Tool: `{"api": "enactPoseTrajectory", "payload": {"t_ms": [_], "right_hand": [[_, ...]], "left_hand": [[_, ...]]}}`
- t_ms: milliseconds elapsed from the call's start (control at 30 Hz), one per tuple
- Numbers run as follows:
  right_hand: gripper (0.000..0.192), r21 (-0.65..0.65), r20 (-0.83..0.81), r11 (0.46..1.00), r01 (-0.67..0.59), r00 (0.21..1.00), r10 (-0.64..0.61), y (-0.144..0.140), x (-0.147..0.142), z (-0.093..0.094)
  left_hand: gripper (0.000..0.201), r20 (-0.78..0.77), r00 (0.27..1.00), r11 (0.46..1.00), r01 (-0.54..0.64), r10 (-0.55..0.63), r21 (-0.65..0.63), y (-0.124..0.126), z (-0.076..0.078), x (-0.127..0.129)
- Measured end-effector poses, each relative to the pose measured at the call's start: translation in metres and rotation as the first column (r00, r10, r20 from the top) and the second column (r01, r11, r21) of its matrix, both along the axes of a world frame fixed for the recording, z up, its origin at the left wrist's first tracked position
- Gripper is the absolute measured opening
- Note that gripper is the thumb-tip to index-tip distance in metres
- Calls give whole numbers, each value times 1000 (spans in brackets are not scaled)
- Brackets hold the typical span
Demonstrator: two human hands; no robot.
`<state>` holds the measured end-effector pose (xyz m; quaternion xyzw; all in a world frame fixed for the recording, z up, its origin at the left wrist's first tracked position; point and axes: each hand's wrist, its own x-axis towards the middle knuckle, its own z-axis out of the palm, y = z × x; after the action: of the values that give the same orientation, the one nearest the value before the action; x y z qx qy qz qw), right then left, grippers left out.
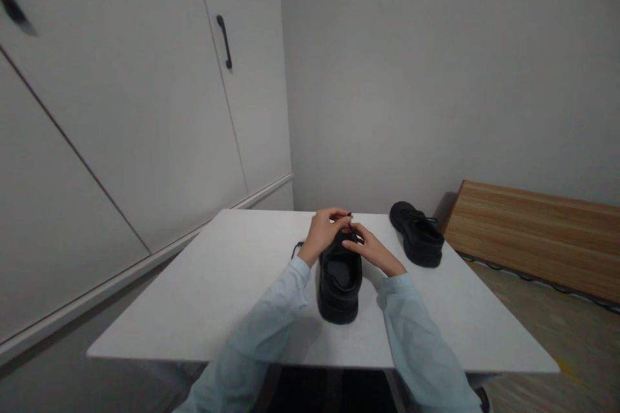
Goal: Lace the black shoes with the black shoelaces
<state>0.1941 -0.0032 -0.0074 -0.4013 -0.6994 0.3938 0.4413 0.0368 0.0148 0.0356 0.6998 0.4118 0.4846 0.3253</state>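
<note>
A black lace-up shoe stands upright on the white table, its heel towards me and its toe pointing away. Over its front part, my left hand pinches a dark shoelace between thumb and fingers. From the other side my right hand reaches in, its fingertips closed at the same lace, just above the shoe's tongue. Both hands cover most of the toe and the eyelets. A loose lace end lies on the table left of the shoe, partly behind my left wrist.
The matching black shoe rests at the table's back right edge, its lace tied. The white table reaches close to a grey wall. White cabinets with dark handles stand at the left, and a wooden panel leans at the right.
</note>
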Motion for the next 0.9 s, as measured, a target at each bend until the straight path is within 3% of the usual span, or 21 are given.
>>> {"api": "enactPoseTrajectory", "payload": {"t_ms": [200, 367, 700, 900], "right_hand": [[43, -21, 17, 999, 38, 999, -38, -2, -1, 0], [44, -34, 31, 997, 63, 998, -62, -4, -2, 2], [51, -74, 49, 996, 53, 998, -50, -4, -1, 1], [54, -98, 50, 994, 55, 997, -50, -4, -2, 1]], "left_hand": [[20, 136, 988, 998, 70, -70, 3, 2, 24, -10], [21, 161, 984, 997, 74, -78, 27, 1, 46, -15], [18, 86, 987, 984, 123, -135, 130, 3, 108, -23], [17, 82, 991, 983, 88, -102, 159, 3, 146, -27]]}}
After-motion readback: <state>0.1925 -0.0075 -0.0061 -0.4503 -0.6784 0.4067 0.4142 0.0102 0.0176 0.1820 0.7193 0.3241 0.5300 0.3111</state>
